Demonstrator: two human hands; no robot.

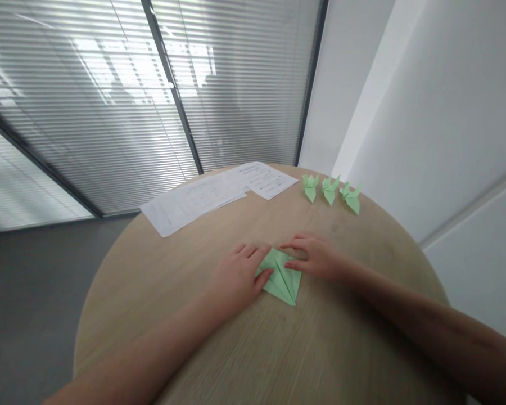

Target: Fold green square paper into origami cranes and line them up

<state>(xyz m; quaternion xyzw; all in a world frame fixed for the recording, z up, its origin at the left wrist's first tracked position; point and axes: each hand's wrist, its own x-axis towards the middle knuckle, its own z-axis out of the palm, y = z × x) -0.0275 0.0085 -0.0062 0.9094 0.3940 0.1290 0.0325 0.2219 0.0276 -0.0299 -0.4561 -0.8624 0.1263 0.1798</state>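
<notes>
A partly folded sheet of green origami paper [283,281] lies on the table, with creases running to its near corner. My left hand [240,275] holds its left side, the thumb on top and the fingers along the far left edge. From the right, my right hand [314,256] reaches to the paper's upper right edge. Its thumb and forefinger are apart, and the fingertips touch or hover just over the paper; I cannot tell which.
The round wooden table [160,298] carries three folded green paper cranes [329,191] in a row at the back right. Printed white sheets [198,199] overlap at the back left. Beyond stand a glass partition with blinds [244,90] and a white wall [447,112].
</notes>
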